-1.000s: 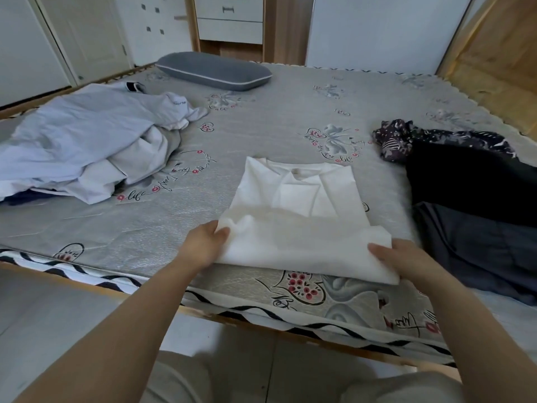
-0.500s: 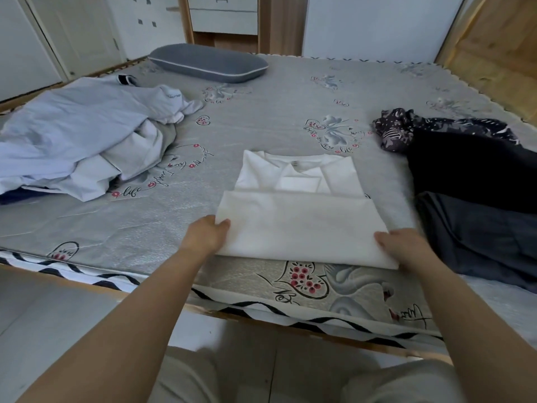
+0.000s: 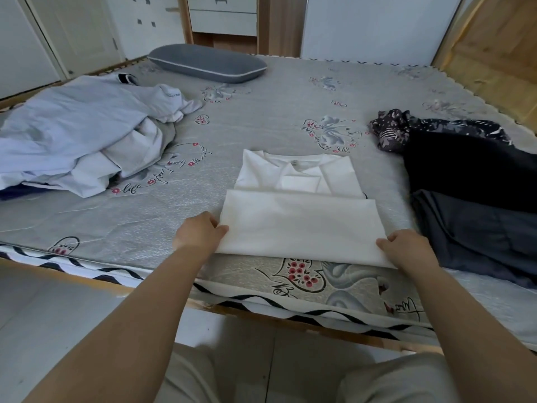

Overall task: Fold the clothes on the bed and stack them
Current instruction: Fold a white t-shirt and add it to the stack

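Note:
A white shirt (image 3: 299, 207) lies partly folded near the front edge of the bed (image 3: 261, 117), its lower half doubled up over the body and the collar end still showing behind. My left hand (image 3: 197, 232) grips the fold's near left corner, fingers tucked under the cloth. My right hand (image 3: 406, 247) grips the near right corner the same way. A rumpled heap of pale blue and white clothes (image 3: 81, 135) sits on the left of the bed. Dark clothes (image 3: 470, 181) lie spread on the right.
A grey pillow (image 3: 207, 63) lies at the head of the bed. A patterned dark garment (image 3: 392, 129) is bunched behind the dark clothes. Wooden frame edge (image 3: 101, 286) runs along the front; cabinets and a wooden door stand beyond.
The folded lower half of the white shirt has been carried a little farther up over the body and now lies flatter; both hands kept hold of its near corners.

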